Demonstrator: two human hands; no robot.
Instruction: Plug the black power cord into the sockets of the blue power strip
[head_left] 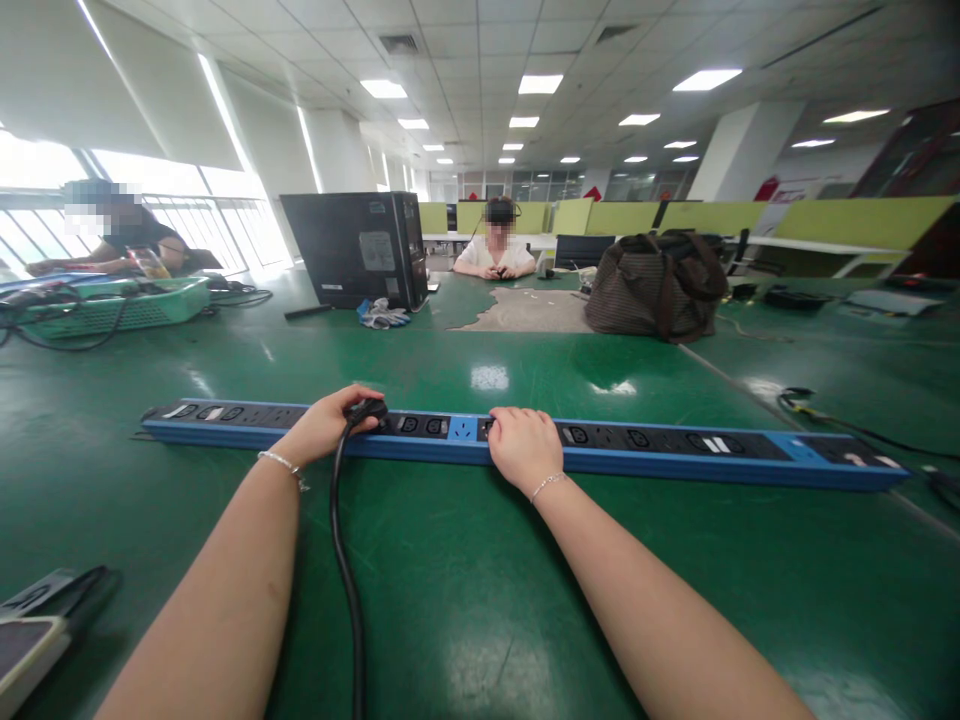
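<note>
A long blue power strip (439, 453) with a row of black sockets lies across the green table. My left hand (327, 424) is closed around a black power plug (367, 410) at the strip's upper face, left of the middle. Whether the plug sits fully in a socket I cannot tell. From the plug a thick black cable (346, 580) runs down toward me. Right of the strip's middle, my right hand (526, 446) grips the strip itself, fingers over its far edge and covering a few sockets.
At the back stand a black computer case (352, 250), a pair of gloves (384, 314) and a brown bag (652, 285). A green basket (142, 310) with cables is far left. Two people sit beyond. Loose cables (862, 430) lie right; a pale device (34, 650) is lower left.
</note>
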